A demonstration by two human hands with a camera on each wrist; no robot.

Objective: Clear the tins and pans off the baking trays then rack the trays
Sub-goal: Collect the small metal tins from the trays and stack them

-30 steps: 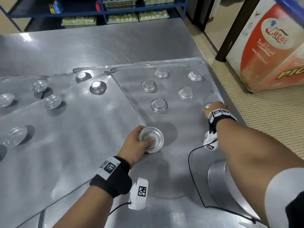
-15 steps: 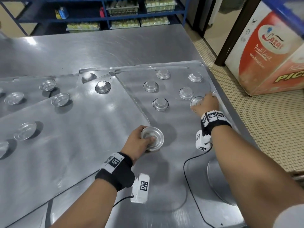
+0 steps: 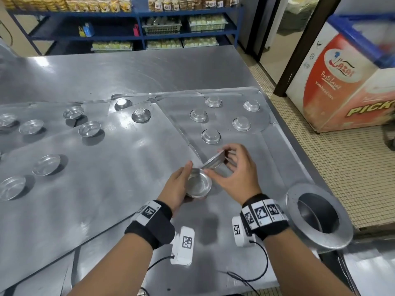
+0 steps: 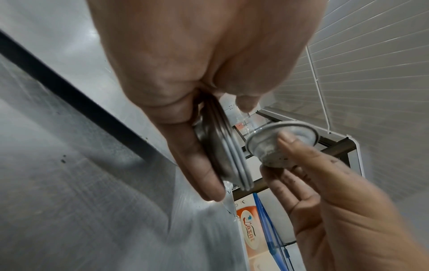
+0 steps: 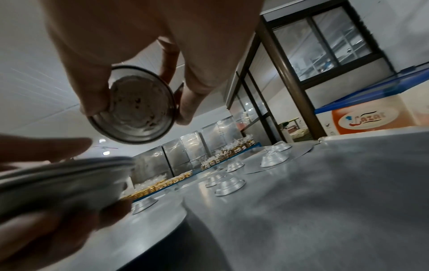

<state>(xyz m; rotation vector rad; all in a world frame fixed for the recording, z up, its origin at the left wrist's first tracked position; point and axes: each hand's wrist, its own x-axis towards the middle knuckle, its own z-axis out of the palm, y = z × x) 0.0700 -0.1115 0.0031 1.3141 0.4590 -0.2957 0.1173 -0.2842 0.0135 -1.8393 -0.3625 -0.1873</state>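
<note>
My left hand (image 3: 181,184) grips a small stack of nested round tins (image 3: 198,185), held above the near part of the right baking tray (image 3: 271,150). The stack's stacked rims show edge-on in the left wrist view (image 4: 230,155). My right hand (image 3: 230,167) pinches one small tin (image 3: 214,160) by its rim, tilted, just above the stack's right edge. That tin (image 5: 139,106) faces the right wrist camera, its inside crusted. Several tins (image 3: 210,136) sit upside down on the right tray. More tins (image 3: 89,128) stand upright on the left trays (image 3: 96,189).
A large metal ring pan (image 3: 318,214) lies at the table's right front corner. Beyond the table edge is tiled floor (image 3: 342,159) and a red and white freezer (image 3: 342,82). Blue shelves (image 3: 139,33) with packed goods stand behind the steel table (image 3: 128,69).
My right hand took a tin from the tray's right edge and brought it left to the stack. My left hand lifted its tins off the tray and tilted them up.
</note>
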